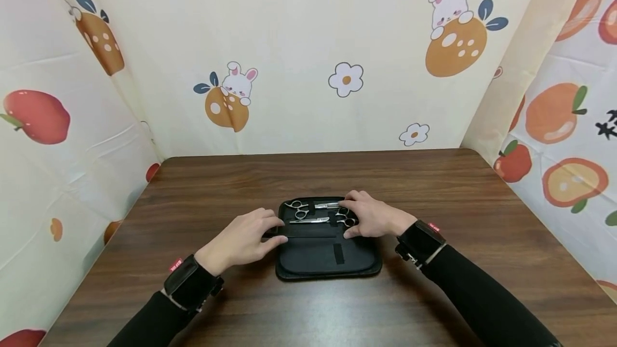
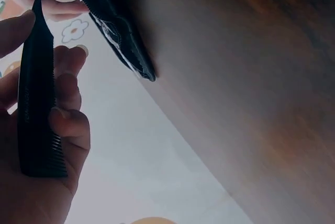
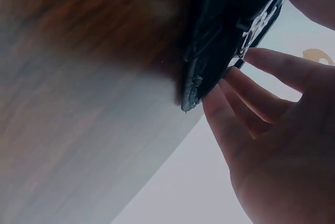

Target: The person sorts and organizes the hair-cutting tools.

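A black zip case point(image 1: 308, 261) lies unfolded on the table, with two pairs of silver scissors point(image 1: 308, 220) in its far half. My left hand point(image 1: 246, 237) is at the case's left edge. It grips a black comb point(image 2: 37, 93), which shows clearly in the left wrist view, teeth along one side and narrowing to a thin end. My right hand point(image 1: 373, 217) rests on the case's right side, thumb and fingertips beside the scissor handles. In the right wrist view its fairly straight fingers point(image 3: 225, 124) touch the case rim.
The brown wooden table point(image 1: 217, 186) extends around the case. Pale cloth walls point(image 1: 299, 25) printed with fruit, rabbits and flowers stand behind it and on both sides. A small dark strap point(image 1: 339, 254) crosses part of the case's near half.
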The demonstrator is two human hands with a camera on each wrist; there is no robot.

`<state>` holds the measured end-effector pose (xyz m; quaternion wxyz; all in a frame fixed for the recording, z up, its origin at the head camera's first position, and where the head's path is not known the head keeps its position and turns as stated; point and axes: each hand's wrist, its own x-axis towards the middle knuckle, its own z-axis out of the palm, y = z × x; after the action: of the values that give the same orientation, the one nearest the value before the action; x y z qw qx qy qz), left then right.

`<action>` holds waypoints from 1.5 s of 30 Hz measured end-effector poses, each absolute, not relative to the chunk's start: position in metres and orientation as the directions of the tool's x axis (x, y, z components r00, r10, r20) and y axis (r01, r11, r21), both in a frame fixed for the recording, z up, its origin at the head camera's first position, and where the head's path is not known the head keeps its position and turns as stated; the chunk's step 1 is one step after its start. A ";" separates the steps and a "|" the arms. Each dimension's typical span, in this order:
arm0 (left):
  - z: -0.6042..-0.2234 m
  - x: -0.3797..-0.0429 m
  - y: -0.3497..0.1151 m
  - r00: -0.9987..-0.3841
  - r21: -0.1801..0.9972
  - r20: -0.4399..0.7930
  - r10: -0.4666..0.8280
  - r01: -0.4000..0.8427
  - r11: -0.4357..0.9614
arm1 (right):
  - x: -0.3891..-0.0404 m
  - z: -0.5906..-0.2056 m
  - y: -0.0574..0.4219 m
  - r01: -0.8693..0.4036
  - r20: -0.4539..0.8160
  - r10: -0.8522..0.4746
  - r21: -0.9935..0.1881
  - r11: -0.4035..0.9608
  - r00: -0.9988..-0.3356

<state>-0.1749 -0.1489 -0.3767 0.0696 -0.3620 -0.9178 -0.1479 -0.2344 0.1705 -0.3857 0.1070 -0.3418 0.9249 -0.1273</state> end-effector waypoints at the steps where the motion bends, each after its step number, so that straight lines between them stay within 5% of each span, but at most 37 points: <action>1: -0.377 -0.174 -0.149 -0.726 0.228 0.232 0.647 0.688 0.689 | -0.235 -0.386 0.170 -0.603 -0.120 -0.658 -0.305 0.737 -0.744; 17: -0.372 -0.170 -0.152 -0.749 0.274 0.113 0.653 0.655 0.704 | -0.236 -0.379 0.163 -0.601 -0.175 -0.642 -0.235 0.764 -0.747; 45: -0.385 -0.169 -0.134 -0.734 0.236 0.091 0.673 0.672 0.702 | -0.244 -0.376 0.158 -0.562 -0.225 -0.594 -0.194 0.804 -0.772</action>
<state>-0.1690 -0.1336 -0.3853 -0.0012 -0.3646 -0.9224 -0.1272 -0.2438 0.1578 -0.3764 0.1385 -0.3077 0.9396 -0.0579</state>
